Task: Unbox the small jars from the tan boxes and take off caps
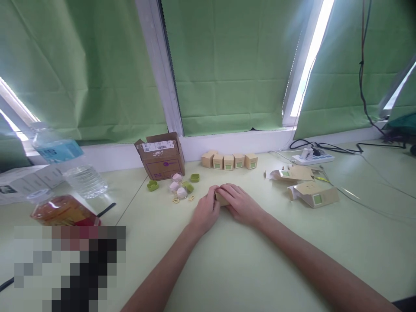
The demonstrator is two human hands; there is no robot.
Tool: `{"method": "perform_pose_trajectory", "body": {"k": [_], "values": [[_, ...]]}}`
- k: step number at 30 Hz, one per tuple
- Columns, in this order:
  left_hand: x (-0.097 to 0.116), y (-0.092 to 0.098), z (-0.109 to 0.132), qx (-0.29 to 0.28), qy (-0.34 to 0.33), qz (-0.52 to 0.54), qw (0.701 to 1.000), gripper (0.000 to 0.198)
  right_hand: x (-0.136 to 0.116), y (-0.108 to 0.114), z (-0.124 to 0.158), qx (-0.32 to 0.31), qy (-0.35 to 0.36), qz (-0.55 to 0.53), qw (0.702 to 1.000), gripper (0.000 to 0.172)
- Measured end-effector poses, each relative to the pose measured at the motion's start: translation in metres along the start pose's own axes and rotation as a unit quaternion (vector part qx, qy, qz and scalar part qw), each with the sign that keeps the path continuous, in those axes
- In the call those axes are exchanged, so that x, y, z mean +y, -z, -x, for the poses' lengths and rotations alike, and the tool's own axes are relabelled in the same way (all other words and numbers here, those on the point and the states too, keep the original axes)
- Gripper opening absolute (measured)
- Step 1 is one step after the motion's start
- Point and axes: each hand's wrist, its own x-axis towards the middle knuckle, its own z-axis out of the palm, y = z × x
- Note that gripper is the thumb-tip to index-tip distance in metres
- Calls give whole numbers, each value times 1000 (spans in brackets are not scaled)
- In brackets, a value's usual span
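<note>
A small tan cardboard box (222,199) stands on the table between my hands, mostly covered by them. My left hand (206,209) is closed against its left side. Across its top and right side lie the fingers of my right hand (241,203), also closed on it. Behind stands a row of several similar small boxes (228,162). To the left are green plastic pieces (152,185), pale pink rounded pieces (182,193) and small yellowish rings (176,200). Partly unfolded tan boxes (314,194) lie to the right.
An open brown carton (163,158) stands near the wall. At left are a water bottle (81,173), a bottle with amber liquid (65,210) and a white box (29,184). A power strip (313,159) with black cables sits at the back right.
</note>
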Motion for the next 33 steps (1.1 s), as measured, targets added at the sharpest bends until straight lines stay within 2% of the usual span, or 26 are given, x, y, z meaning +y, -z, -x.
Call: {"method": "perform_pose_trajectory", "body": {"k": [9,13,19,24,28,31,33], "values": [[-10,4,0,-17,-46,34,998,51,14,1,5,14,3,-65,998,62],[-16,7,2,-6,-40,42,998,48,22,4,10,9,-5,-81,997,62],[-13,4,2,33,-156,33,987,27,26,7,13,25,-42,-103,993,59],[-7,6,3,29,-145,-11,989,29,26,5,14,36,-54,-108,992,61],[-1,11,6,27,-138,-8,990,18,24,5,14,23,-45,-101,994,61],[-2,10,6,40,-134,-17,990,12,21,5,13,7,-37,-91,995,59],[-5,6,4,56,-129,-26,990,17,19,5,12,6,-42,-89,995,58]]}}
